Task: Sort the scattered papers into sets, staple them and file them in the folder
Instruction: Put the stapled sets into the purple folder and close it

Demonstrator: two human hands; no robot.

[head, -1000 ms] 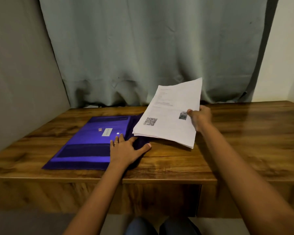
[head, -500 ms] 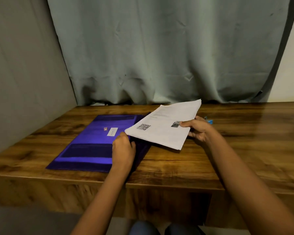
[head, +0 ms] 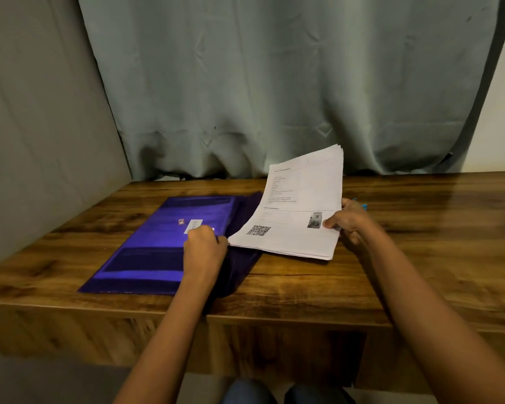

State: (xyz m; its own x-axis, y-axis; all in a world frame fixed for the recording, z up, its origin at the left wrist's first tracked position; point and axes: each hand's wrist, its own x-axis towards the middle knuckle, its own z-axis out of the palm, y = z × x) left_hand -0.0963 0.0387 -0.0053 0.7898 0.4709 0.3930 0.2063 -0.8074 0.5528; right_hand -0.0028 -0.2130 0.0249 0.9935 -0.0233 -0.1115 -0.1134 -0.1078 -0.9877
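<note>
Purple folder [head: 158, 246], one, lies flat on the wooden table [head: 420, 243], left of centre. It has one white label [head: 193, 225] with a small orange mark beside it. Its right edge is lifted into a dark flap.

Papers: one stack [head: 298, 211] of several white sheets; number of sheets cannot be told. The top sheet carries one QR code [head: 258, 230] and one small photo [head: 314, 220]. The stack is tilted, far edge raised against the grey-green curtain [head: 274, 83], near-left corner down at the folder's lifted edge.

Hands, two. The left hand [head: 206, 249] has its fingers curled at the folder's right edge, gripping the cover there. The right hand [head: 347, 223] holds the stack by its right side, thumb on top next to the photo. One small blue object [head: 363, 206] shows just behind that hand; too hidden to name.

Against half a second ago, the stack stands steeper and its low corner has come close beside the left hand. A second ago the left hand lay flat on the folder; now it is closed on it.
</note>
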